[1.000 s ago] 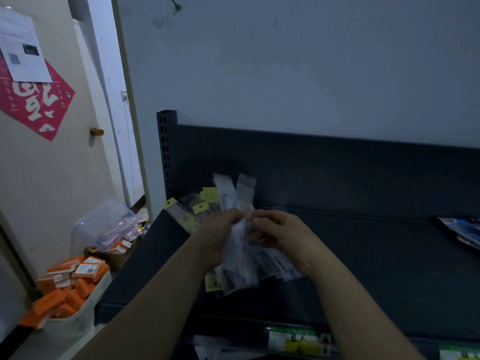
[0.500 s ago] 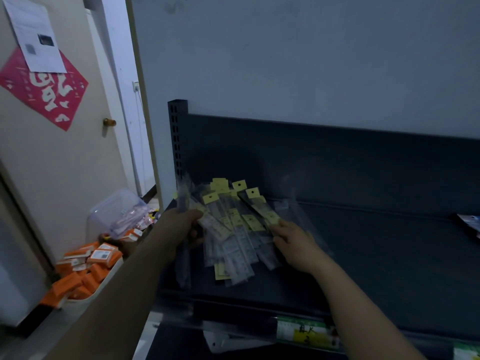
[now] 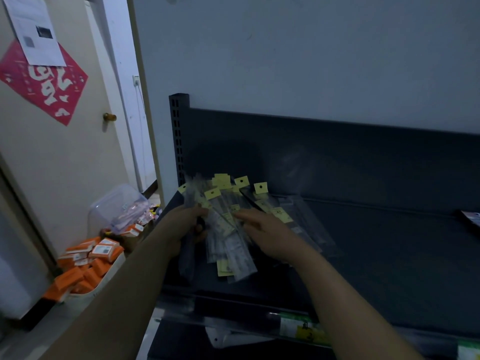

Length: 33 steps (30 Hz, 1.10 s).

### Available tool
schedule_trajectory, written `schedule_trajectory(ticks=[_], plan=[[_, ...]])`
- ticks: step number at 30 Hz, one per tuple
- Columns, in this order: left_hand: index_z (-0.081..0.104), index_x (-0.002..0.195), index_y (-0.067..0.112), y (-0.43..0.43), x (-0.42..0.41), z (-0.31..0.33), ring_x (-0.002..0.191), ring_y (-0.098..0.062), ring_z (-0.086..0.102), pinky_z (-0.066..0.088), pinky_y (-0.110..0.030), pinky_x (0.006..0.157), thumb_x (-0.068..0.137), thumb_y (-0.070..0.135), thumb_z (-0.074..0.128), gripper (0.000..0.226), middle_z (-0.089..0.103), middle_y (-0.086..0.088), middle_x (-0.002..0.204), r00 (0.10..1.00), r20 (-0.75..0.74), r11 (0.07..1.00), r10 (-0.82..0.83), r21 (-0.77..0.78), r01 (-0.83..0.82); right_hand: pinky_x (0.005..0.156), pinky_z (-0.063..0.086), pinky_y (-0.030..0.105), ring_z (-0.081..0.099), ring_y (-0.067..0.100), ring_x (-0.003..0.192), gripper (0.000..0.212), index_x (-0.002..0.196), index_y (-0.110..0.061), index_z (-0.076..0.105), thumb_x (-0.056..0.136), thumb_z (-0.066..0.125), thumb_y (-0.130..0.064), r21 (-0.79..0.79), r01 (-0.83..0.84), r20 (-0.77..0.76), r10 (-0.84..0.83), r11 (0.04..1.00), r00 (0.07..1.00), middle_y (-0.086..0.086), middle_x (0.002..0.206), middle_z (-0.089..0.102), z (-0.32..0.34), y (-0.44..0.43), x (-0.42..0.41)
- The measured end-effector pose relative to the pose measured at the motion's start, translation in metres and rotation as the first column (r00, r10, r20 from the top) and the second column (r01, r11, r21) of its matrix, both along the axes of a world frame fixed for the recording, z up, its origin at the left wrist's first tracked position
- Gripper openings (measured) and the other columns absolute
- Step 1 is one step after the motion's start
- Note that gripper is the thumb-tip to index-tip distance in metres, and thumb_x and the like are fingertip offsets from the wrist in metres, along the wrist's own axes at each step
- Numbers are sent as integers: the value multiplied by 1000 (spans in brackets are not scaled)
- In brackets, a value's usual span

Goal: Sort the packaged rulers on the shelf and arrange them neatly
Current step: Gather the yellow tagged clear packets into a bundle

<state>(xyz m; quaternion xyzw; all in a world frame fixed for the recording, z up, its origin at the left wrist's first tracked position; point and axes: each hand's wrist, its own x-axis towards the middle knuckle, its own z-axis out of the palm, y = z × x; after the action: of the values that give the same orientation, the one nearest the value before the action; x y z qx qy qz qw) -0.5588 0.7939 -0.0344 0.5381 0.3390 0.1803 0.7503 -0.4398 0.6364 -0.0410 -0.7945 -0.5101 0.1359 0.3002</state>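
A loose pile of packaged rulers (image 3: 235, 224) in clear sleeves with yellow hang tabs lies fanned out on the left end of the dark shelf (image 3: 376, 258). My left hand (image 3: 185, 229) grips a thin bundle of ruler packs (image 3: 191, 253) at the pile's left side, holding it roughly upright. My right hand (image 3: 265, 233) lies on top of the pile with its fingers stretched toward the left hand, touching the packs. Two more clear packs (image 3: 309, 224) lie just right of the pile.
A dark packet (image 3: 471, 219) lies at the shelf's far right. Left of the shelf, on the floor, stand a white basket of orange boxes (image 3: 88, 266) and a clear plastic tub (image 3: 118, 207). A door with a red poster (image 3: 44, 81) is behind them. Price labels (image 3: 301, 329) line the shelf's front edge.
A second ago both hands held a bundle of packs up together. Since then the left hand took a thin bundle aside and the right hand lowered flat onto the pile and slid left.
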Motion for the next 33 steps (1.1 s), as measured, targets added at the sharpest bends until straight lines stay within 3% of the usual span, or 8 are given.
schedule_trajectory(ticks=[2, 5, 7, 13, 19, 24, 29, 33], plan=[[59, 101, 6, 1, 3, 0, 47, -13, 47, 49, -23, 43, 91, 8, 59, 11, 55, -7, 65, 999, -7, 999, -43, 15, 43, 109, 12, 17, 18, 13, 144, 41, 142, -21, 43, 102, 34, -16, -75, -62, 52, 66, 995, 996, -5, 155, 28, -2, 5, -4], [59, 99, 4, 1, 3, 0, 42, -14, 53, 45, -23, 40, 93, 11, 57, 9, 61, -5, 56, 992, -28, 991, -119, 61, 121, 120, 3, 38, 3, 15, 147, 42, 141, -30, 43, 103, 31, -18, -165, -134, 105, 152, 977, 983, -8, 159, 17, -7, 8, -9], [61, 102, 3, 3, 1, 0, 49, -16, 56, 45, -22, 40, 93, 13, 58, 14, 66, -10, 70, 988, -88, 982, -128, 128, 139, 119, 2, 43, 0, 14, 147, 41, 140, -32, 44, 103, 31, -19, -186, -160, 96, 180, 969, 979, -11, 158, 17, -8, 8, -9], [61, 101, -3, 27, -15, -1, 45, -19, 49, 42, -25, 39, 86, 17, 68, 26, 56, -14, 68, 973, -222, 972, -66, 208, 113, 118, 9, 31, 14, 11, 144, 42, 144, -24, 38, 103, 33, -16, -143, -104, 94, 118, 984, 989, -9, 155, 27, -11, 4, 2], [60, 91, 0, 33, -23, 3, 45, -18, 50, 44, -23, 38, 84, 10, 66, 14, 55, -11, 59, 949, -304, 975, -80, 172, 138, 107, 13, 13, 27, 7, 141, 40, 138, -22, 48, 100, 40, -15, -91, 100, -13, -101, 991, 995, -10, 151, 35, -19, -11, 27], [59, 95, -2, 31, -16, 4, 48, -22, 51, 45, -26, 42, 85, 12, 65, 19, 54, -16, 67, 946, -314, 962, -75, 225, 151, 88, 46, 27, 61, 16, 104, 24, 108, -17, 71, 94, 55, -27, 27, 226, 69, -227, 974, 971, -1, 112, 68, -6, -11, 18], [59, 95, 3, 24, -13, 4, 53, -17, 49, 47, -23, 41, 83, 10, 67, 16, 55, -12, 72, 944, -316, 975, -97, 161, 154, 54, 44, 31, 50, 10, 56, 50, 62, -11, 60, 71, 71, -59, -40, 225, 52, -223, 974, 974, 2, 66, 54, -3, 12, -1], [60, 97, 1, 26, -17, 3, 51, -18, 50, 48, -27, 45, 83, 9, 66, 17, 55, -13, 70, 959, -269, 984, -85, 126, 123, 74, 47, 32, 49, 4, 89, 49, 58, -8, 60, 72, 72, -53, -61, 222, 57, -219, 973, 974, 0, 97, 49, -8, 19, -3]])
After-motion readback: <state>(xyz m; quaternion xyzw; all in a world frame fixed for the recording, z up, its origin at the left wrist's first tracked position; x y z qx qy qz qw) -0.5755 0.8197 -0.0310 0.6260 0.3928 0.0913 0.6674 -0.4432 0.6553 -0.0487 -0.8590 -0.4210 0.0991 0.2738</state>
